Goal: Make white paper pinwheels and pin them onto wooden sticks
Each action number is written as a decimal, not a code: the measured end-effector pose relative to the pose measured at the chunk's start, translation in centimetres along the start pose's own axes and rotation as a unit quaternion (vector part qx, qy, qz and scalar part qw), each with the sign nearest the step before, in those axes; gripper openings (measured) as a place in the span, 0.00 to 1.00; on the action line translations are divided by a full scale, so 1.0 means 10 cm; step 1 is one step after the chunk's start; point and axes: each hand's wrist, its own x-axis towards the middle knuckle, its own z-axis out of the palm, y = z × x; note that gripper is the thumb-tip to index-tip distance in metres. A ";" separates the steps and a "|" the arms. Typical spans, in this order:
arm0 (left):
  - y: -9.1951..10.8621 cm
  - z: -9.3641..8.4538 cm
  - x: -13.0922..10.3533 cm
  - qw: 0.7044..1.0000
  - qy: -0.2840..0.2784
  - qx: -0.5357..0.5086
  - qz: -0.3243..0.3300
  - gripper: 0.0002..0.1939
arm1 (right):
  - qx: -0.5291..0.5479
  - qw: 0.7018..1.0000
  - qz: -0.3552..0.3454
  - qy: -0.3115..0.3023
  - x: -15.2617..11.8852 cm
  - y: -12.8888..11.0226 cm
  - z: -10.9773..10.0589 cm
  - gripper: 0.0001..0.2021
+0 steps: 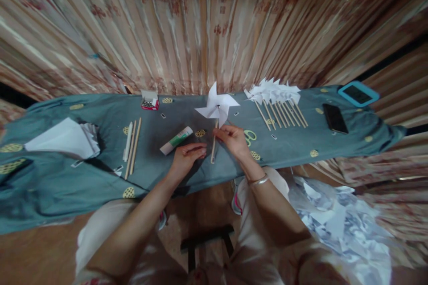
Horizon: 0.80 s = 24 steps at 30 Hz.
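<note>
A white paper pinwheel with a round silver pin at its centre stands over the middle of the cloth. My right hand pinches its wooden stick just below the paper blades. To the left of the stick, my left hand has its fingers stretched towards it, apart from it and with nothing visible in them. A glue stick with a green and white label lies just beyond my left hand. Partly hidden behind my right hand are scissors with yellow-green handles.
Finished pinwheels lie in a row at the back right, near a black phone and a blue-framed device. At left are folded white paper, loose sticks, a white pen and a small pin box. Paper scraps fill a bag below.
</note>
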 end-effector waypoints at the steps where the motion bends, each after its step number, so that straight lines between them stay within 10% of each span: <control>1: -0.01 0.00 -0.01 1.000 -0.003 0.006 0.002 0.24 | -0.009 1.000 -0.003 0.013 0.02 -0.03 -0.05 0.24; 9: -0.03 0.00 -0.05 1.000 -0.021 0.018 0.010 0.18 | -0.196 0.975 -0.058 0.090 0.44 -0.21 -0.84 0.17; 14: -0.01 0.01 -0.06 1.000 -0.015 0.009 0.010 0.17 | -0.486 0.864 0.003 0.133 0.78 -0.22 -1.39 0.12; 16: 0.00 0.01 -0.06 1.000 -0.016 0.002 0.001 0.18 | -0.581 0.804 0.051 0.116 0.89 -0.20 -1.51 0.13; 24: 0.00 0.01 -0.04 1.000 -0.023 -0.001 -0.017 0.19 | -0.637 0.762 0.078 0.092 1.20 -0.06 -1.63 0.12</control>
